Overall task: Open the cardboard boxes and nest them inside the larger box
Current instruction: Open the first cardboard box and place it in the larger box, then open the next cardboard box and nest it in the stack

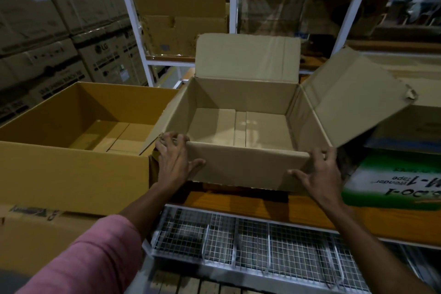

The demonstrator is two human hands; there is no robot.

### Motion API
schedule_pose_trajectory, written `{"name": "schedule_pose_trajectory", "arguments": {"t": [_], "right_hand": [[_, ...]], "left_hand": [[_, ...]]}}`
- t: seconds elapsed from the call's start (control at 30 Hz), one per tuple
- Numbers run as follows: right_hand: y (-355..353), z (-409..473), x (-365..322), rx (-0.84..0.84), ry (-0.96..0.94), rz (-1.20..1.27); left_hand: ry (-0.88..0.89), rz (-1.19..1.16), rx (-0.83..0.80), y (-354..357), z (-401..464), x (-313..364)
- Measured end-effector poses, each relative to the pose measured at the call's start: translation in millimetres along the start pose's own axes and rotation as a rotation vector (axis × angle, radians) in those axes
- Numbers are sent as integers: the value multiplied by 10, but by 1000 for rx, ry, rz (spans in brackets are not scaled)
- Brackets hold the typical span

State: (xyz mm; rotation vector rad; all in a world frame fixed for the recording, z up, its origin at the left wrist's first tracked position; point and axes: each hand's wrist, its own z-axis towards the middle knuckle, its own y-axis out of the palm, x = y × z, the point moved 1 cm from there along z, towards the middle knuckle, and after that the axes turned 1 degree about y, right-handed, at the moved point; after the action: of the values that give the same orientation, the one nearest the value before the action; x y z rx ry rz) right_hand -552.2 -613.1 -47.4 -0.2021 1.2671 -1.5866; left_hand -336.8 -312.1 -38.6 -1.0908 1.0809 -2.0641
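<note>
Nearest the camera: a pink sleeve [90, 260] on the left forearm, and below the hands a wire-mesh rack [250, 243] under the edge of the wooden bench [274, 207].

Left hand [175, 160]: fingers spread, wrapped round the near-left corner of the smaller cardboard box [241, 141], thumb flat on the near wall, fingertips over the side edge. Right hand [319, 174]: same pose mirrored at the near-right corner, thumb on the near wall, fingers round the right side. Grip on both sides reads as a spread clasp on the box, not a pinch. Both forearms reach forward, wrists roughly level.

Smaller box: open, empty, far flap standing up, right flap splayed outward with a torn corner. It appears to sit on the bench, directly ahead of the person, long axis left to right.

Key relation: the larger cardboard box [71, 150] stands just beside it to the left, open and empty, its right wall touching or nearly touching the smaller box's lowered left flap. Left hand is the nearer one to it. Judgement: the coming move is a lift and leftward carry over that wall; the splayed right flap may snag.

Beyond: white shelf frame [133, 19] with flattened cardboard; stacked LG cartons [95, 55] far left; a green-and-white tape carton [393, 181] at right
</note>
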Motion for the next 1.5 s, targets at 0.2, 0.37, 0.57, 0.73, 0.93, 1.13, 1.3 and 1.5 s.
{"name": "schedule_pose_trajectory", "arguments": {"t": [0.2,0.37,0.57,0.73,0.93,1.13,1.3,1.5], "right_hand": [[-112,-76,19,200,-76,55],[-279,-19,-420,272,-122,129],[-264,63,-1345,318,-213,172],[57,54,-2331,302,-294,200],[626,19,-3556,263,-284,187],[1135,102,-4453,152,-272,115],[1422,257,-4836,16,-202,-2],[1592,352,-5007,-120,-104,-178]], "left_hand": [[110,-9,187,-271,-19,93],[191,5,356,-752,61,-45],[157,59,422,-1417,197,-646],[110,71,445,-1991,269,-1525],[45,122,431,-2578,527,-2690],[-45,196,345,-2850,876,-3546],[-51,181,259,-2849,1163,-3900],[-48,127,152,-2632,1461,-4120]]}}
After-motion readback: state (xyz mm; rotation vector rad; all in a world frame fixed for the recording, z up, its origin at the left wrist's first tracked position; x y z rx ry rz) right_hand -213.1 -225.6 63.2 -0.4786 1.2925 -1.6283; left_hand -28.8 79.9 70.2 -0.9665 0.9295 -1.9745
